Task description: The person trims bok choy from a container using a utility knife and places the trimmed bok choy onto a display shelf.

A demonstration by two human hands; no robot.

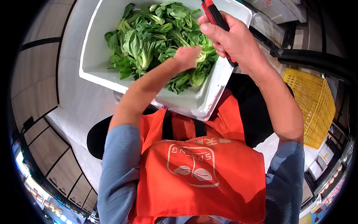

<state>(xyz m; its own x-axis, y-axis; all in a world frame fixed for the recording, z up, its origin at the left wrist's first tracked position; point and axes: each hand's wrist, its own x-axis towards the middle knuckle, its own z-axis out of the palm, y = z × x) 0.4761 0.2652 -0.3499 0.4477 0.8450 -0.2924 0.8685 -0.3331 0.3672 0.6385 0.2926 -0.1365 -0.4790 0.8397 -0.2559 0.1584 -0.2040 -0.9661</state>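
Note:
A white foam box (95,72) with bok choy (143,52) heaped inside lies in front of me. My left hand (186,58), a little blurred, is over the heap, closed around a head of bok choy (201,56) with its pale base end turned to the right. Above the box's right side, my right hand (233,37) grips a red and black utility knife (215,15). The knife's lower end sticks out under the palm, and I cannot make out a blade.
A yellow plastic basket (311,104) stands on the right, beyond my right arm. Another white box (278,10) is at the top right. Wood-look cabinets (37,74) line the left side. My red apron (197,186) covers my lap below the foam box.

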